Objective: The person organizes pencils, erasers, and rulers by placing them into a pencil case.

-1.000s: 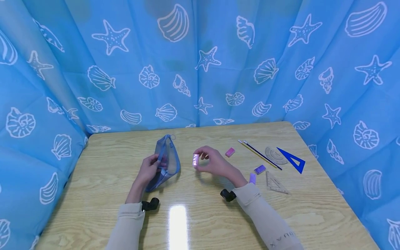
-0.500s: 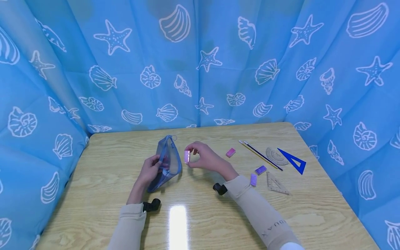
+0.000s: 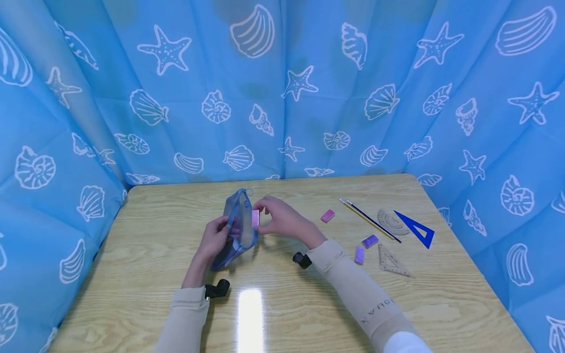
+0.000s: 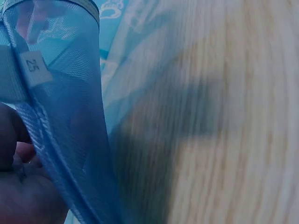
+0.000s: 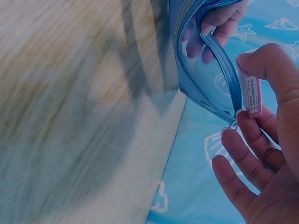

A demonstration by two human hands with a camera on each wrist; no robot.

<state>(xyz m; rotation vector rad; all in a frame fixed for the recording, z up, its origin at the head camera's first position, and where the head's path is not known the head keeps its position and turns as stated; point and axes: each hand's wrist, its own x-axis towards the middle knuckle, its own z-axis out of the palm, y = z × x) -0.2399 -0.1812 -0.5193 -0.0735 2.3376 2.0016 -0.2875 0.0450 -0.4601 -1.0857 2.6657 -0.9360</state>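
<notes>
My left hand (image 3: 215, 239) grips the near side of a blue mesh zip pouch (image 3: 234, 250), which stands with its mouth spread toward the right. A white tag (image 4: 36, 68) marked 25 shows on the pouch's seam in the left wrist view. Between thumb and fingertips my right hand (image 3: 282, 220) pinches a pink eraser (image 3: 255, 218) at the pouch's mouth. A barcode label lies along the eraser's side in the right wrist view, where its edge is beside the zip (image 5: 224, 70). Whether the eraser touches the zip, I cannot tell.
To the right lie another pink eraser (image 3: 328, 215), two purple erasers (image 3: 370, 240), two pencils (image 3: 371, 220), a clear protractor (image 3: 393, 222), a blue set square (image 3: 415, 229) and a clear set square (image 3: 392, 261). A blue shell-patterned curtain (image 3: 265, 166) borders the table.
My right hand has moved left with the pink eraser, from well apart from the pouch to its mouth. The left hand keeps its grip on the pouch, hardly moving.
</notes>
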